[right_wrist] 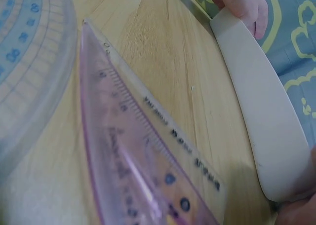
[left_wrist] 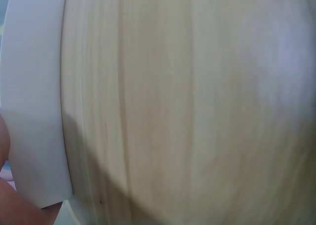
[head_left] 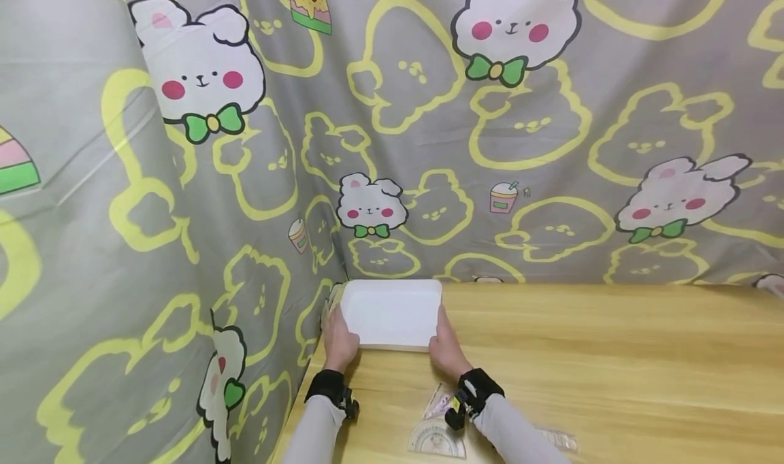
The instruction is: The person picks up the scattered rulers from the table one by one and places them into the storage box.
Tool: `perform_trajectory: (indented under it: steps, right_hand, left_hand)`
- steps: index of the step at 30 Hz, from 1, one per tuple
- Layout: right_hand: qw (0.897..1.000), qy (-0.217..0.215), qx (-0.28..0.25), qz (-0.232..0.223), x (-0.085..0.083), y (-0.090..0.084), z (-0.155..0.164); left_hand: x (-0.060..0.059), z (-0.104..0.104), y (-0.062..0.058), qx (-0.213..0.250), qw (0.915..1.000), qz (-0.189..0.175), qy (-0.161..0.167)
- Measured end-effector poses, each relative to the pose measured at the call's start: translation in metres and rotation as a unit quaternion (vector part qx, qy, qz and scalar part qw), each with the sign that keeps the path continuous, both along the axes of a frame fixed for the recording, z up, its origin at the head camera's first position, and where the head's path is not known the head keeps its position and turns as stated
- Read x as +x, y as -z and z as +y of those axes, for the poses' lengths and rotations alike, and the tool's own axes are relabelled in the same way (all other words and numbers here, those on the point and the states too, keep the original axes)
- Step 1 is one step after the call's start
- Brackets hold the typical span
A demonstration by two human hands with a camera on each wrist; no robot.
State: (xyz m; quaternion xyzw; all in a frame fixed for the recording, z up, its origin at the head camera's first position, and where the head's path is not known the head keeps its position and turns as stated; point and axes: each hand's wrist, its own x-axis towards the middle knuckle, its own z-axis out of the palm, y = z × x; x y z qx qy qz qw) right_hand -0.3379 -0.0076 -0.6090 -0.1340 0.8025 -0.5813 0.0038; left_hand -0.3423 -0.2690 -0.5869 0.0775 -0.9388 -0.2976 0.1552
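Your backdrop is a grey cloth sheet (head_left: 392, 144) printed with white rabbits and yellow outlines, draped behind and down the left side. In front of it lies the pale wooden tabletop (head_left: 612, 355), smooth, with straight lengthwise grain.

At the table's far-left corner sits a white rectangular plastic tray (head_left: 392, 313), shallow, rounded at the corners, matte and plain. You hold it at both short ends: your left hand (head_left: 339, 338) clasps the left edge and your right hand (head_left: 446, 345) clasps the right edge, fingers wrapped onto the rim. The right wrist view shows the tray's curved rim (right_wrist: 269, 121) with the far fingertips (right_wrist: 244, 5) on it.

Near you, just right of centre, lie a clear plastic protractor (head_left: 436, 440) and a translucent pink plastic set square (head_left: 439, 403) with printed scale marks, overlapping.
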Motion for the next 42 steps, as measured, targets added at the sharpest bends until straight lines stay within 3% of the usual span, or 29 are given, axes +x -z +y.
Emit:
perform_trajectory:
  steps: [3, 8, 18, 25, 32, 42]
  right_hand:
    - [1.000, 0.004, -0.005, -0.001, 0.003, 0.000, 0.004]
    - [1.000, 0.011, 0.005, -0.012, 0.009, 0.000, 0.010]
    - [1.000, 0.020, 0.008, -0.005, 0.015, -0.003, 0.029]
    - [0.999, 0.026, 0.002, 0.021, 0.021, -0.002, 0.047]
    - [0.999, 0.029, -0.016, -0.019, 0.027, -0.005, 0.064]
    - [0.999, 0.031, 0.018, 0.012, 0.031, -0.007, 0.090]
  left_hand:
    - [0.003, 0.005, 0.002, 0.008, 0.9999, 0.010, 0.000]
    - [0.005, 0.011, 0.006, 0.004, 1.0000, -0.003, -0.002]
    - [0.010, 0.033, 0.004, 0.031, 0.9995, -0.005, 0.007]
    - [0.009, 0.051, 0.009, 0.017, 0.9998, -0.008, 0.007]
    - [0.011, 0.071, 0.004, 0.025, 0.9996, 0.008, 0.010]
    - [0.016, 0.096, 0.007, 0.022, 0.9996, 0.016, 0.012]
